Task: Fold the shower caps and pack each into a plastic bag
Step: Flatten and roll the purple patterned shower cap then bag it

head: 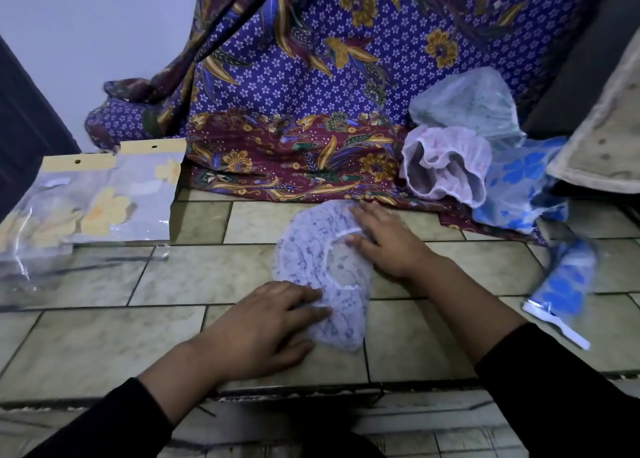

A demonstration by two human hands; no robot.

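Note:
A pale shower cap with a small blue print (311,263) lies flattened on the tiled floor (194,277), its elastic opening facing up. My left hand (266,322) presses flat on the cap's near edge. My right hand (384,239) rests with straight fingers on its far right edge. At the right lie more shower caps: a pinkish one (446,163), a clear greenish one (474,100) and a blue-flowered one (523,183). Plastic bags with yellow headers (104,194) lie at the left.
A purple and maroon batik cloth (311,93) hangs behind the work area and spreads onto the floor. A packed blue-flowered bag (564,281) lies at the right. A beige cushion edge (602,138) juts in at the far right. A dark door stands at the left.

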